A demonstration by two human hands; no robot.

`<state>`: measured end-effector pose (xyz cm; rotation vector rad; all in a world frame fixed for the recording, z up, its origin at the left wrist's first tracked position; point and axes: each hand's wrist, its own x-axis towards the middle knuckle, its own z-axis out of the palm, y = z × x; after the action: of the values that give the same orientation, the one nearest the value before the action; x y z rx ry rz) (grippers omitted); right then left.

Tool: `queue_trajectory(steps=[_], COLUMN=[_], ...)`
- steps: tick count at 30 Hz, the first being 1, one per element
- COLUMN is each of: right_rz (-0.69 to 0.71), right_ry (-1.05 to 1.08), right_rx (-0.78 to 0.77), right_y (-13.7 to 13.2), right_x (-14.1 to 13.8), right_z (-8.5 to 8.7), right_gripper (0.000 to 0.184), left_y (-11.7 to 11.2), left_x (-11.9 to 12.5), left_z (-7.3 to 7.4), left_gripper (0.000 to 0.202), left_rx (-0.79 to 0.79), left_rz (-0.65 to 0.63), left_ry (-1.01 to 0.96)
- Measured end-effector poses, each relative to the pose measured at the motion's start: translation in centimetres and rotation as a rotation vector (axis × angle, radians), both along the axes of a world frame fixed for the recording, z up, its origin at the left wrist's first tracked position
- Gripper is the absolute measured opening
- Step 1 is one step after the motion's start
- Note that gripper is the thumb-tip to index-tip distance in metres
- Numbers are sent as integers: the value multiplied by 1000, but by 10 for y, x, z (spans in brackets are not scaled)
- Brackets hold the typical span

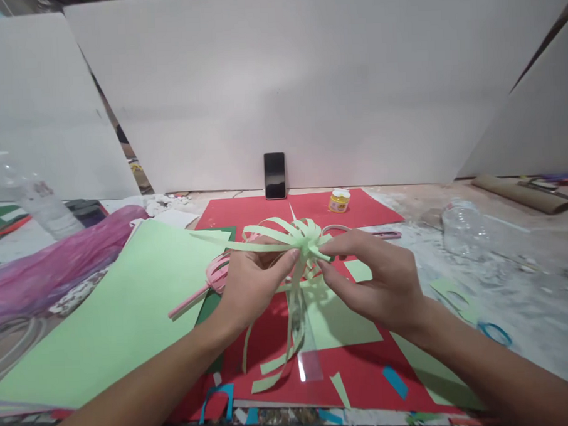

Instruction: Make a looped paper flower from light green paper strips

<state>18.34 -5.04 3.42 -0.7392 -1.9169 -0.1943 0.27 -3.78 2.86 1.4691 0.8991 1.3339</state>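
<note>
Pale green paper: a bundle of thin strips (289, 238) held above the bench (502, 254), over a red sheet (366, 372)
Left hand (249, 277): closed on the bundle from the left, thumb and fingertips pinching just beside the gathered centre
Right hand (376, 278): pinching the same centre from the right, fingertips nearly meeting the left ones
Doing it well: judged from the grip, the centre needs a firm, steady pinch so the loops do not slip apart; pulling hard would likely crease or tear the strips
Look of the bundle: several strips arch up in loops above the pinch, others hang loose and curl down toward the red sheet
Nearby: pink paper piece (211, 279) behind the left hand, large light green sheet (119, 308) at left, phone (275, 175) leaning upright against the white board, small yellow jar (339, 200) just right of it
</note>
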Motion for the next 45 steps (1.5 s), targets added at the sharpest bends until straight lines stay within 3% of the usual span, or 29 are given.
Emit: queue_trajectory(steps=[6,17,45], right_rz=[-84,-156,-150], right_ry=[-84,-90,-129], right_rx=[87,91,98], right_y=[-5,-5,-1], right_x=[-1,0,-2], right_z=[3,6,-4], right_gripper=[16,12,12], left_y=[-4,-6,-10], left_x=[2,2,3], left_z=[-2,-2,-5], left_gripper=[14,17,20], left_rx=[-46,-52,-7], left_rz=[-70,-53,-133], left_ry=[-13,42,5])
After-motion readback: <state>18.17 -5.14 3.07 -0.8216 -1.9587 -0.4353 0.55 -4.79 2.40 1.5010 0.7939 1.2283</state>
